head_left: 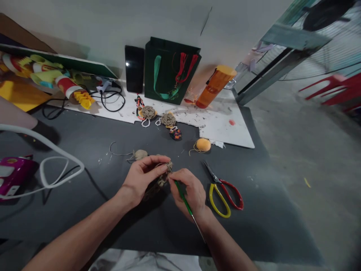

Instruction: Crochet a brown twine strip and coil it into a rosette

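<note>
My left hand [142,177] pinches a piece of grey-brown crochet work [161,181] over the dark table, its fingers hiding part of it. Closed around the green grip of a crochet hook [183,197] is my right hand [190,190], with the hook's tip end at the crochet work. Behind my left hand lies a small ball of grey-brown yarn [140,154] with a loose tail. Scissors [222,192] with one yellow and one red handle lie to the right of my right hand. An orange-yellow ball of yarn [203,145] rests beyond them.
At the back stand a dark green gift bag [172,71], a phone [134,69] and an orange bottle [216,86]. Two crocheted rosettes with beads [168,119] lie before them. On the left are a white cable [56,150] and a purple device [14,175].
</note>
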Demonstrator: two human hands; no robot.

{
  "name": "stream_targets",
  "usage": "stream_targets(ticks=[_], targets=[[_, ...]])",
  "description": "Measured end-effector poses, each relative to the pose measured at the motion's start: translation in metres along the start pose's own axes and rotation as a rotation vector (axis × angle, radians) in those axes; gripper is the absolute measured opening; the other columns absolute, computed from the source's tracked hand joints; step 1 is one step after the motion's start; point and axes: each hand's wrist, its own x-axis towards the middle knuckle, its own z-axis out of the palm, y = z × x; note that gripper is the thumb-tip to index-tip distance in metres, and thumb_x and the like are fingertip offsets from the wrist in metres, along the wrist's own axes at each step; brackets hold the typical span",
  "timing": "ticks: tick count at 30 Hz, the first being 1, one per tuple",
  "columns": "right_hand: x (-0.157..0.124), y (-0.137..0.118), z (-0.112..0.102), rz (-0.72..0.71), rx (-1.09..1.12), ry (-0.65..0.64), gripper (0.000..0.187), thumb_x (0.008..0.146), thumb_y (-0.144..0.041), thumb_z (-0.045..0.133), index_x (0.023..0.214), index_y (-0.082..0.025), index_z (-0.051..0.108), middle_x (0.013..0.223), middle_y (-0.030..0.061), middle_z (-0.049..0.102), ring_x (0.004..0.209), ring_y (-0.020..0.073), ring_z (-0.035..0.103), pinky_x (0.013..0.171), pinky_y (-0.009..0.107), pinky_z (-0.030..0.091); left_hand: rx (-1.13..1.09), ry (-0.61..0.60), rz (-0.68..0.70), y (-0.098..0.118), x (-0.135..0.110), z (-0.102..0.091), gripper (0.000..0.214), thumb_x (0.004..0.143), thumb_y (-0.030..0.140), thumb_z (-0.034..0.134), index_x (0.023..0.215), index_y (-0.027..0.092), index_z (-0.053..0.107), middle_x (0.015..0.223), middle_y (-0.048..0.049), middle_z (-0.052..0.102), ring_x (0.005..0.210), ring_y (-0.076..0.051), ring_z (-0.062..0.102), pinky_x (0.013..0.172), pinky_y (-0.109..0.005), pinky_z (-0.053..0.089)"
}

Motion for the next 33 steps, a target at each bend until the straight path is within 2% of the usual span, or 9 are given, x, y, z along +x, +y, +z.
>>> stream_targets(ticks=[4,9,13,18,24,29,33], targets=[[-0.0027,0.0005,0.0007,0.015,0.025,0.015,0.02,0.085,-0.006,0.058,0.098,-0.021,0.054,0.077,0.0016,0.068,0.069,0.0136,0.065,0.065,0.026,0.054,-0.002,0.013,-0.009,0.0008,-0.0003,0.0004,0.027,0.058,0.021,0.085,0.083,0.02,0.077,0.079,-0.0004,0.072,0.074,-0.009,0.062,0.072,-0.02,0.049],[-0.0023,0.0029,0.0031,-0.064,0.02,0.039,0.021,0.084,-0.003,0.059,0.098,-0.019,0.056,0.075,0.002,0.069,0.07,0.0145,0.064,0.067,0.027,0.054,-0.039,0.023,-0.056,0.0027,0.0002,0.0018,0.034,0.056,0.018,0.086,0.089,0.019,0.077,0.076,-0.0003,0.072,0.073,-0.009,0.063,0.073,-0.02,0.049],[-0.0022,0.0036,0.0042,-0.079,0.04,0.029,0.021,0.083,-0.003,0.059,0.098,-0.018,0.057,0.077,0.0042,0.069,0.068,0.0148,0.062,0.064,0.028,0.053,-0.046,0.026,-0.123,0.0028,0.0004,0.0027,0.03,0.057,0.02,0.086,0.085,0.017,0.077,0.082,-0.0038,0.074,0.075,-0.011,0.064,0.075,-0.022,0.049],[-0.0026,0.0027,0.005,-0.059,0.052,0.042,0.022,0.083,-0.003,0.06,0.098,-0.019,0.057,0.076,0.003,0.068,0.069,0.0145,0.062,0.066,0.027,0.054,-0.052,0.048,-0.086,0.0011,0.0,0.0035,0.026,0.05,0.023,0.089,0.072,0.016,0.076,0.078,-0.0021,0.073,0.071,-0.011,0.063,0.073,-0.023,0.049],[0.0004,-0.0004,0.0051,-0.017,0.064,0.05,0.019,0.084,-0.005,0.059,0.095,-0.021,0.057,0.075,0.0013,0.068,0.067,0.0132,0.063,0.065,0.025,0.054,-0.07,0.049,-0.092,-0.0004,-0.0007,0.0046,0.027,0.05,0.027,0.09,0.07,0.016,0.075,0.071,-0.0007,0.071,0.065,-0.009,0.061,0.067,-0.021,0.048],[0.0041,-0.0037,0.0031,0.018,0.096,0.054,0.011,0.088,-0.011,0.056,0.094,-0.021,0.056,0.072,0.001,0.066,0.066,0.0133,0.062,0.063,0.025,0.053,-0.068,-0.011,-0.095,-0.0021,-0.0008,0.0033,0.026,0.051,0.021,0.089,0.071,0.017,0.075,0.076,-0.0005,0.073,0.071,-0.01,0.063,0.073,-0.022,0.049],[0.005,-0.0015,0.0022,0.017,0.092,0.028,0.01,0.091,-0.013,0.052,0.093,-0.021,0.057,0.071,0.0011,0.067,0.065,0.0135,0.062,0.063,0.025,0.052,-0.065,0.003,-0.097,-0.0021,-0.0001,0.0027,0.023,0.052,0.022,0.088,0.071,0.017,0.075,0.075,-0.0009,0.073,0.07,-0.01,0.063,0.074,-0.024,0.05]])
